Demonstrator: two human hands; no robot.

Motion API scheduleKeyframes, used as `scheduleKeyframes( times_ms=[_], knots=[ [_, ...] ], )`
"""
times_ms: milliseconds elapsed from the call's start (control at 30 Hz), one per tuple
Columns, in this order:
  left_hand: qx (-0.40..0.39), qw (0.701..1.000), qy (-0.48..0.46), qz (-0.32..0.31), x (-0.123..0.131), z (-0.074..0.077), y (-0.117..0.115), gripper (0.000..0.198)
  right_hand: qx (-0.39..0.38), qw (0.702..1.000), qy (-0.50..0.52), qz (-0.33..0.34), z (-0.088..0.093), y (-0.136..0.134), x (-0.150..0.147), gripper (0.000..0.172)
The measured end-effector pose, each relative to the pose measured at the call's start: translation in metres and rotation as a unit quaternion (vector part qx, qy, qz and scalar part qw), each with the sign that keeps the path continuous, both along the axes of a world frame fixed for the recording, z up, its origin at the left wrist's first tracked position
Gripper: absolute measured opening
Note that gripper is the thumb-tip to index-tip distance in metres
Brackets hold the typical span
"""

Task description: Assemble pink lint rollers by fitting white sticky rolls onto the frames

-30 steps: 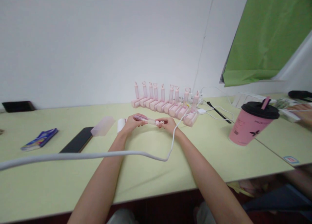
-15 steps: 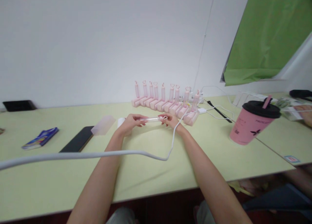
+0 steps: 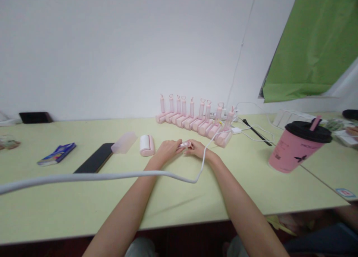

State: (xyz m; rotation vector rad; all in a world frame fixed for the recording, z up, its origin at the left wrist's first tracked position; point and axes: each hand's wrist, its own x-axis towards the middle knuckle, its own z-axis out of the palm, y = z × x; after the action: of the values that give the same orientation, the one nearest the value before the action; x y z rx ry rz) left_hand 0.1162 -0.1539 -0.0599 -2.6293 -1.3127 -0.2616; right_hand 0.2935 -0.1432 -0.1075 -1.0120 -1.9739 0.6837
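My left hand (image 3: 168,149) and my right hand (image 3: 197,149) meet over the middle of the table, both closed on a small clear tube (image 3: 184,144). Fingers cover the tube's two ends, and only a short shiny stretch shows between them. Left of my left hand lies a rounded white-and-pink case (image 3: 144,143), apart from it. Beyond my hands stands a slanting row of pink-capped clear tubes (image 3: 201,110) with looped tops, beside or on several pink rounded cases (image 3: 180,120); I cannot tell which.
A white cable (image 3: 165,173) crosses close before the camera. To the left are a translucent sheet (image 3: 124,142), a black phone (image 3: 96,158) and a blue packet (image 3: 57,154). On the right stand a pink lidded cup (image 3: 295,151) and a black strap (image 3: 257,132).
My hands have come closer together, covering more of the clear tube. My left hand has moved off the white-and-pink case, which now shows whole. The view has shifted slightly.
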Motion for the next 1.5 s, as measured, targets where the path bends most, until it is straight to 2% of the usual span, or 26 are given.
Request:
scheduleKeyframes(
  times_ms=[100, 200, 333, 433, 600, 733, 1033, 1333, 1500],
  knots=[
    [0.017, 1.0, 0.002, -0.024, 0.01, 0.006, -0.005, 0.032, 0.016, 0.996, -0.085, 0.001, 0.004, -0.004, -0.003, 0.01],
    [0.033, 0.999, 0.022, 0.008, 0.009, 0.013, -0.005, 0.028, 0.027, 0.979, -0.192, -0.061, 0.013, -0.01, -0.002, 0.025],
    [0.038, 0.995, 0.058, 0.068, -0.004, 0.018, 0.001, 0.021, 0.014, 0.913, -0.344, -0.22, 0.026, -0.014, 0.004, 0.035],
    [0.019, 0.994, 0.081, 0.063, -0.005, 0.014, 0.002, 0.02, 0.023, 0.875, -0.395, -0.28, 0.029, -0.017, 0.004, 0.032],
    [0.026, 0.995, 0.092, 0.008, 0.013, 0.004, -0.005, 0.023, 0.045, 0.852, -0.436, -0.286, 0.03, -0.023, -0.002, 0.037],
    [0.018, 0.996, 0.089, 0.009, 0.018, 0.002, -0.009, 0.025, 0.051, 0.844, -0.445, -0.293, 0.031, -0.023, -0.003, 0.046],
    [0.015, 0.994, 0.108, -0.016, 0.023, 0.003, -0.014, 0.025, 0.048, 0.844, -0.463, -0.267, 0.024, -0.025, 0.004, 0.043],
    [0.014, 0.995, 0.099, -0.03, 0.039, -0.011, -0.015, 0.023, 0.02, 0.836, -0.484, -0.259, 0.017, -0.024, 0.017, 0.037],
    [0.009, 0.994, 0.103, -0.034, 0.044, -0.008, -0.021, 0.019, 0.034, 0.844, -0.492, -0.208, 0.017, -0.024, 0.02, 0.035]
  ],
)
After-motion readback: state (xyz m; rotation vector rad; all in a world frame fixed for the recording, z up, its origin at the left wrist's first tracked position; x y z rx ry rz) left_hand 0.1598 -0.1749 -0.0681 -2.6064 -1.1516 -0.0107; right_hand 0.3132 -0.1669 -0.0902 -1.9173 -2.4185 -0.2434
